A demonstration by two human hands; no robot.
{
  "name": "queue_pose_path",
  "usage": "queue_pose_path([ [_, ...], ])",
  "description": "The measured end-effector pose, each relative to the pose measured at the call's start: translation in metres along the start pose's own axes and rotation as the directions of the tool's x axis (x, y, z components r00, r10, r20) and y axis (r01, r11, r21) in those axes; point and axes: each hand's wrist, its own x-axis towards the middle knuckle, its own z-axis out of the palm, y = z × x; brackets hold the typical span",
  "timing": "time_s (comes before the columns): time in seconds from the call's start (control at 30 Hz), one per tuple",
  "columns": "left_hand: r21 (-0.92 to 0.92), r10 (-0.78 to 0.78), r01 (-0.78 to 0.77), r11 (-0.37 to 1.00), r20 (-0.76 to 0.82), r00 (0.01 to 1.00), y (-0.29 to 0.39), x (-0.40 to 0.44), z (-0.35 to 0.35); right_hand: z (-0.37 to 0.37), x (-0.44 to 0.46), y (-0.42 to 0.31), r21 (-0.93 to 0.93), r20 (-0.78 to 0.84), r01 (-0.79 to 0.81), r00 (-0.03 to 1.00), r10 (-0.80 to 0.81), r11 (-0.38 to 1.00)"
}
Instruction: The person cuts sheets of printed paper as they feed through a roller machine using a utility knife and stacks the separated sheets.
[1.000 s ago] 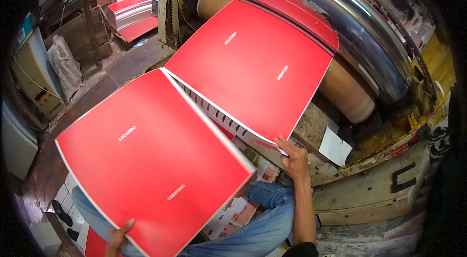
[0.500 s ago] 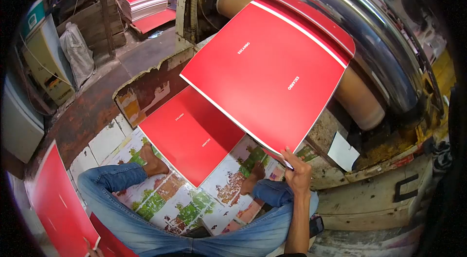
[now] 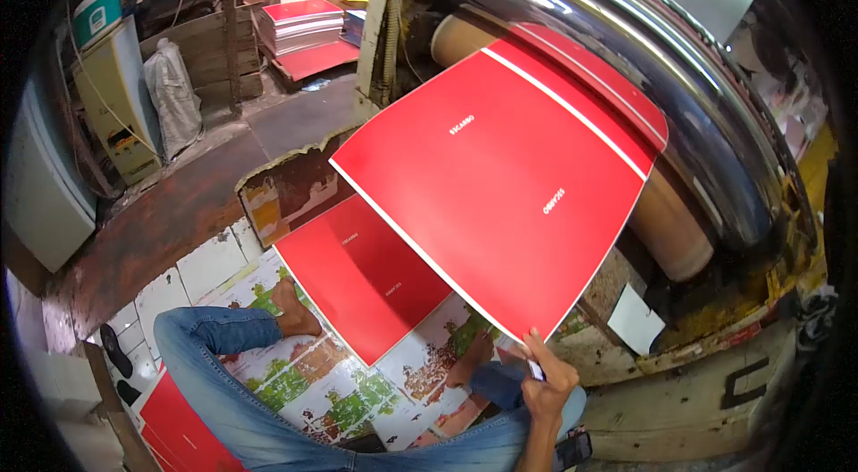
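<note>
A large red printed sheet (image 3: 483,195) with white edges slants down from the shiny metal roller (image 3: 626,79). My right hand (image 3: 547,378) pinches its lower corner, and a small pale object shows beside the fingers. Beneath it, another red sheet (image 3: 357,293) lies on the patterned floor covering between my feet. More red sheets (image 3: 188,427) lie at the lower left beside my leg. My left hand is out of the picture.
A brown roller (image 3: 670,240) sits under the metal one. A stack of red sheets (image 3: 304,25) stands at the back left, near a grey sack (image 3: 174,96). A wooden board edge (image 3: 290,195) rises beyond my foot. At the right is a chest with a black handle (image 3: 744,383).
The sheet by my left hand has gone from its grip's last place at the far left, and that hand has left view. The held sheet has come further out of the rollers.
</note>
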Motion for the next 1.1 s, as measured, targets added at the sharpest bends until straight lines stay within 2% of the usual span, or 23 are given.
queue_pose_path([
  [0.1,0.06,0.188,-0.178,0.982,-0.31,0.932,0.013,-0.007,0.0,-0.001,-0.003,-0.01,0.017,-0.005,0.015,1.0,-0.015,1.0],
  [0.17,-0.029,0.45,-0.532,0.846,-0.494,0.744,0.072,-0.035,-0.003,-0.001,-0.009,-0.012,0.059,-0.014,-0.016,1.0,0.017,0.998],
  [0.2,-0.136,0.562,-0.706,0.695,-0.51,0.651,0.121,-0.056,-0.003,-0.002,-0.012,-0.014,0.068,0.001,-0.023,1.0,0.023,0.997],
  [0.23,-0.295,0.647,-0.77,0.566,-0.42,0.636,0.187,-0.096,-0.005,-0.003,-0.013,-0.017,0.072,0.013,-0.034,0.999,0.033,0.997],
  [0.27,-0.343,0.748,-0.835,0.43,-0.382,0.542,0.241,-0.132,-0.003,-0.004,-0.013,-0.018,0.083,0.008,-0.006,1.0,0.005,0.997],
  [0.3,-0.467,0.787,-0.813,0.349,-0.326,0.524,0.282,-0.161,0.009,-0.006,-0.014,-0.021,0.064,-0.003,-0.026,1.0,0.026,0.998],
  [0.33,-0.43,0.852,-0.836,0.342,-0.235,0.469,0.322,-0.206,0.016,-0.007,-0.014,-0.023,0.084,0.001,-0.036,0.999,0.036,0.996],
  [0.37,-0.58,0.858,-0.71,0.4,-0.036,0.513,0.348,-0.241,0.033,-0.006,-0.016,-0.026,0.109,0.005,-0.042,0.999,0.042,0.993],
  [0.4,-0.619,0.862,-0.62,0.482,0.207,0.463,0.365,-0.264,0.056,-0.007,-0.017,-0.027,0.139,0.007,-0.048,0.999,0.047,0.989],
  [0.43,-0.736,0.898,-0.515,0.438,0.344,0.273,0.373,-0.29,0.089,-0.008,-0.018,-0.027,0.134,-0.005,-0.057,0.998,0.058,0.989],
  [0.47,-0.748,0.848,-0.455,0.483,0.529,0.032,0.383,-0.328,0.106,-0.01,-0.018,-0.028,0.17,0.012,-0.061,0.998,0.06,0.984],
  [0.5,-0.765,0.718,-0.166,0.622,0.642,-0.267,0.389,-0.367,0.117,-0.012,-0.02,-0.03,0.202,0.031,-0.074,0.997,0.069,0.977],
  [0.57,-0.576,0.638,0.318,0.753,0.52,-0.568,0.379,-0.426,0.15,-0.015,-0.023,-0.027,0.191,0.016,-0.069,0.998,0.067,0.979],
  [0.63,-0.34,0.689,0.621,0.706,0.531,-0.493,0.388,-0.479,0.143,-0.019,-0.023,-0.029,0.235,0.053,-0.079,0.996,0.068,0.969],
  [0.67,-0.196,0.619,0.695,0.692,0.656,-0.432,0.393,-0.486,0.153,-0.016,-0.026,-0.024,0.176,0.028,-0.017,1.0,0.012,0.984],
  [0.73,-0.324,0.547,0.574,0.752,0.792,-0.271,0.404,-0.498,0.155,-0.021,-0.029,-0.022,0.156,0.067,-0.021,0.998,0.01,0.988],
  [0.77,-0.278,0.492,0.542,0.793,0.816,-0.302,0.407,-0.5,0.149,-0.026,-0.028,-0.025,0.143,0.096,-0.04,0.995,0.026,0.989],
  [0.83,-0.482,0.53,0.268,0.834,0.836,-0.144,0.416,-0.5,0.138,-0.033,-0.027,-0.024,0.17,0.198,-0.095,0.978,0.06,0.981],
  [0.9,-0.473,0.511,0.248,0.846,0.851,-0.119,0.411,-0.495,0.147,-0.033,-0.029,-0.024,0.211,0.242,-0.183,0.961,0.13,0.96],
  [0.97,-0.471,0.505,0.248,0.847,0.858,-0.095,0.41,-0.492,0.148,-0.04,-0.023,-0.026,0.134,0.362,-0.243,0.915,0.18,0.961],
  [1.03,-0.533,0.545,0.138,0.835,0.837,-0.06,0.397,-0.49,0.148,-0.054,-0.029,-0.034,0.121,0.384,-0.315,0.889,0.248,0.942],
  [1.07,-0.539,0.546,0.148,0.829,0.838,-0.01,0.396,-0.494,0.146,-0.061,-0.03,-0.033,0.186,0.396,-0.381,0.873,0.286,0.906],
  [1.1,-0.526,0.533,0.144,0.838,0.846,-0.016,0.393,-0.494,0.147,-0.069,-0.029,-0.034,0.255,0.41,-0.436,0.857,0.312,0.863],
])
